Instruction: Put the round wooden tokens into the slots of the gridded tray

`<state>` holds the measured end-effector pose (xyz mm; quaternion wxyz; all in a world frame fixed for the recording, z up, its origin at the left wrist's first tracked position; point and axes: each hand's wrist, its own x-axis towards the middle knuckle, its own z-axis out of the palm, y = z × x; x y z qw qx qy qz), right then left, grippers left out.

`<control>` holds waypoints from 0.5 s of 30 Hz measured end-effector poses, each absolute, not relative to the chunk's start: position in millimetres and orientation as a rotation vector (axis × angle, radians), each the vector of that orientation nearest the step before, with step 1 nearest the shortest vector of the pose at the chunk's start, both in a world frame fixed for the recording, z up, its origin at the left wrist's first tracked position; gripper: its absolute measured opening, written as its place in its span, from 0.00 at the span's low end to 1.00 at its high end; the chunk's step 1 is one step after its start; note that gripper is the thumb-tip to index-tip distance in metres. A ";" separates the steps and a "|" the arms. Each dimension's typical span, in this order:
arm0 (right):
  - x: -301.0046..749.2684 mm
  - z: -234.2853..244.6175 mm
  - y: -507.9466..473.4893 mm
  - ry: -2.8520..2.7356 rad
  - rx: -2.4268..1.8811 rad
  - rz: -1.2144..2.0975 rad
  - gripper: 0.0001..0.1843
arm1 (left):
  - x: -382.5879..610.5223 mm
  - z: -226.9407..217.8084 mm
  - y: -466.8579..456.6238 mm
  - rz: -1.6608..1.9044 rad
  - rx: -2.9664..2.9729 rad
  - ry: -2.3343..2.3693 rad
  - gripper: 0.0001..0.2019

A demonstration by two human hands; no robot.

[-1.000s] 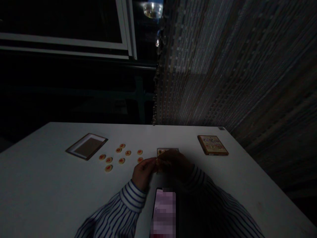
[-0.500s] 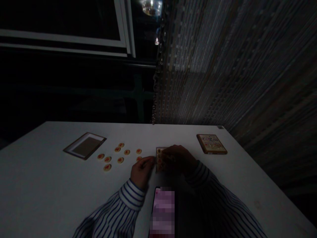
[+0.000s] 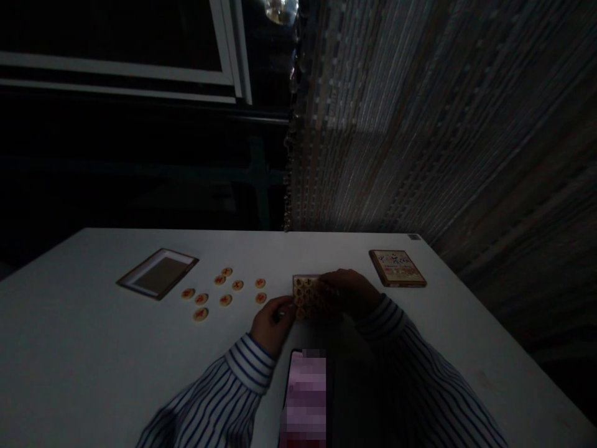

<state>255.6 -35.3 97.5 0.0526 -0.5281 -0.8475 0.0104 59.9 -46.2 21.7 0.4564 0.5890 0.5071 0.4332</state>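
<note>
A small shallow box of round Chinese chess pieces with dark characters lies flat on the white table. My left hand is at its near left edge, thumb and fingers closed on the rim. Over the right part of the box is my right hand, its fingers bent down together among the pieces. Deep shadow hides its fingertips and whatever they may hold. To the left, several loose chess pieces with red characters lie scattered on the table.
An open tray or lid with a pale inner border lies at the left. A printed box rests at the right. Nearest me is a phone with a lit, blurred screen. A bead-string curtain hangs beyond the table.
My right hand has shifted a little right, uncovering more pieces in the box. My left hand has moved slightly right and down, onto the box edge, baring a red piece behind it.
</note>
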 end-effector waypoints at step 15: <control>250.4 90.7 -32.9 -2.715 -1.837 0.078 0.18 | 60.4 18.3 -47.6 1.048 1.539 1.270 0.15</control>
